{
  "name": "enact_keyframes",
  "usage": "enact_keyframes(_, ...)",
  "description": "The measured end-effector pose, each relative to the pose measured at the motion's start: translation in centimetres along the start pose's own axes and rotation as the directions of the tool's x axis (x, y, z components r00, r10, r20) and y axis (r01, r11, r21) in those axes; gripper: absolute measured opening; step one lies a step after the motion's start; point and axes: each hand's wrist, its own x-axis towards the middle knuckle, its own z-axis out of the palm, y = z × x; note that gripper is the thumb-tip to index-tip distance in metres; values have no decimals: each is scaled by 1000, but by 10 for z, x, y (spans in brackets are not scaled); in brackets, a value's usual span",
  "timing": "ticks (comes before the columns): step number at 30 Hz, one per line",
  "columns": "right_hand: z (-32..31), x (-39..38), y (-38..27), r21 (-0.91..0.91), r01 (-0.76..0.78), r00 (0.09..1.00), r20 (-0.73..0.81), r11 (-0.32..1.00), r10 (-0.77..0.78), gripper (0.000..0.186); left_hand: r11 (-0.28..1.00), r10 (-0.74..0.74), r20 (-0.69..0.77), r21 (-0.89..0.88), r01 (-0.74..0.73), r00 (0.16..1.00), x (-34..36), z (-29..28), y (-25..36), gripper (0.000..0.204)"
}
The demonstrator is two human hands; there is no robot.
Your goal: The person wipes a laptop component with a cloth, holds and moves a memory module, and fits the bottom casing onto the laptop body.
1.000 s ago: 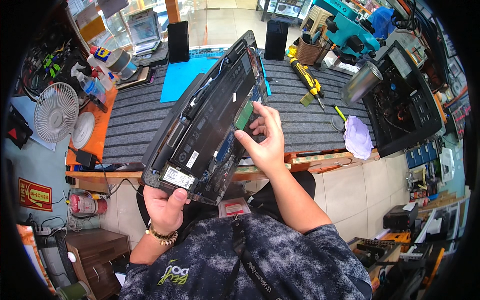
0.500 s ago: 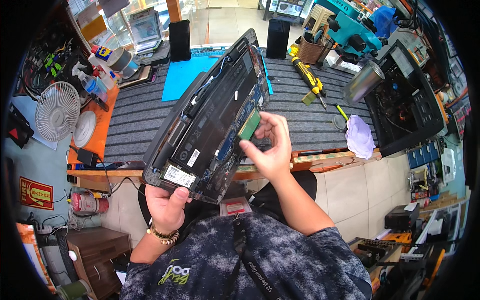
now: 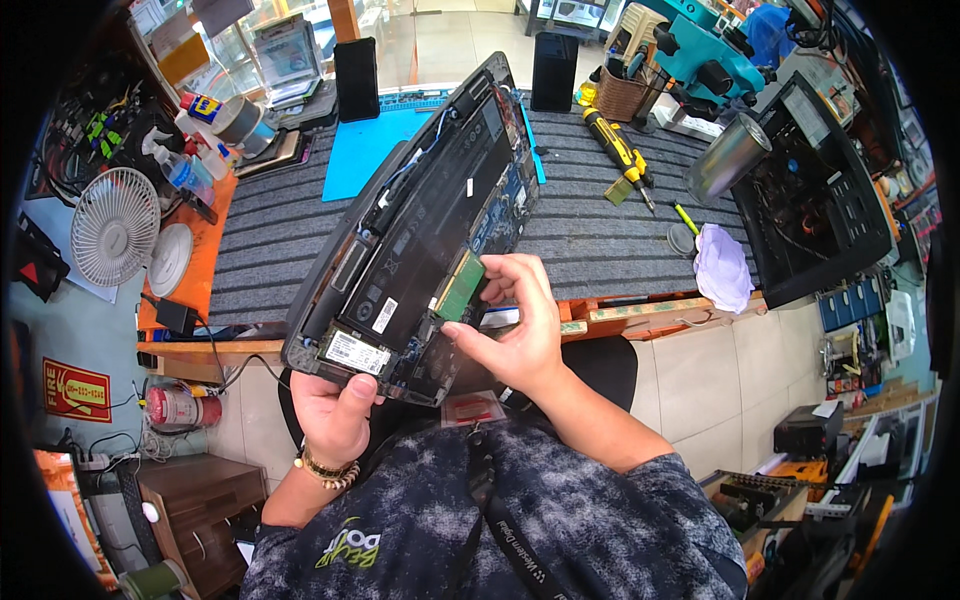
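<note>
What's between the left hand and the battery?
A white-labelled card, plus a strip of the laptop's black edge, lies between the left hand and the battery; the head view shows it.

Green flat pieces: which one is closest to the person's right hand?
The green board at the right hand, over the opened laptop. The other green piece lies on the grey mat beside the yellow screwdriver.
</note>
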Motion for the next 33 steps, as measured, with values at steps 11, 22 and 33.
enact_keyframes(11,3,3,-6,23,46,999,18,999,-47,76,1000,0,14,7,-1,1000,-1,-1,1,55)
enact_keyframes(22,4,-1,-2,4,4,1000,-9,1000,-4,74,999,0,1,37,0,1000,-2,-3,1,49)
enact_keyframes(33,7,3,2,43,61,998,0,997,-61,76,998,-12,-8,61,12,1000,1,-2,4,35)
